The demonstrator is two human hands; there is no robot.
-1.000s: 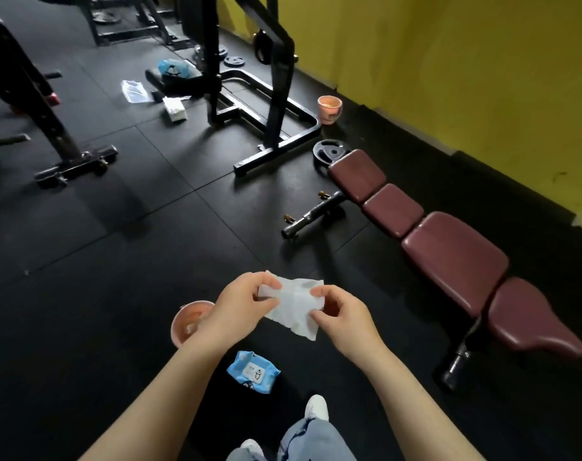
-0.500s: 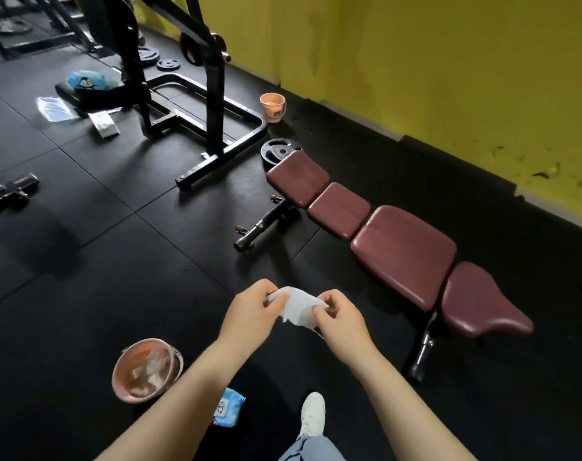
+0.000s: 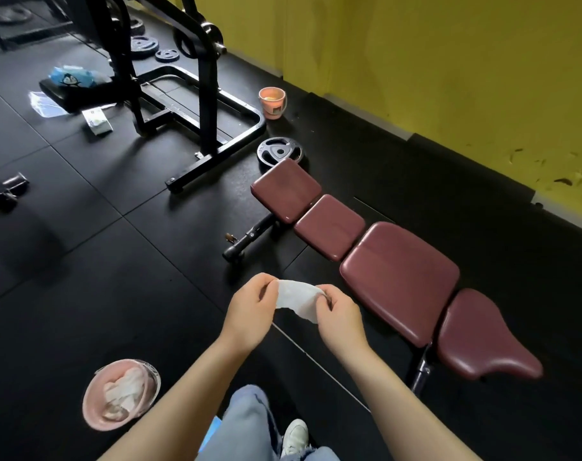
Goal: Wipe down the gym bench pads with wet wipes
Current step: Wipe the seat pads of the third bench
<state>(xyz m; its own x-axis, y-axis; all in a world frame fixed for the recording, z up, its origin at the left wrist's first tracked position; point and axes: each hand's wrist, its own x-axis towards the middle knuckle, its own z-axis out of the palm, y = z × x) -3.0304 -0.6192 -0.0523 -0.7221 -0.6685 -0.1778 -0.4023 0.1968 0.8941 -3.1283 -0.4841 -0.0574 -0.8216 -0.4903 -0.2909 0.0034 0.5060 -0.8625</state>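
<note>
Both the left hand (image 3: 249, 311) and right hand (image 3: 341, 316) pinched a white wet wipe (image 3: 297, 299) above black rubber flooring (image 3: 99, 261), near a maroon bench (image 3: 399, 277) by a yellow wall (image 3: 449, 78); no writing was legible.

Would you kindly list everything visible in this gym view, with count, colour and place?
bench pads: four, maroon, in a row on the right
wet wipe: one, white, held between both hands
pink bucket: one, used wipes inside, lower left floor
orange bucket: one, by the yellow wall
weight plate: one, black, beside the bench's far end
rack frame: one, black, upper left
blue pack: one, on a black pad by the rack
left hand: pinching the wipe
right hand: pinching the wipe
</note>
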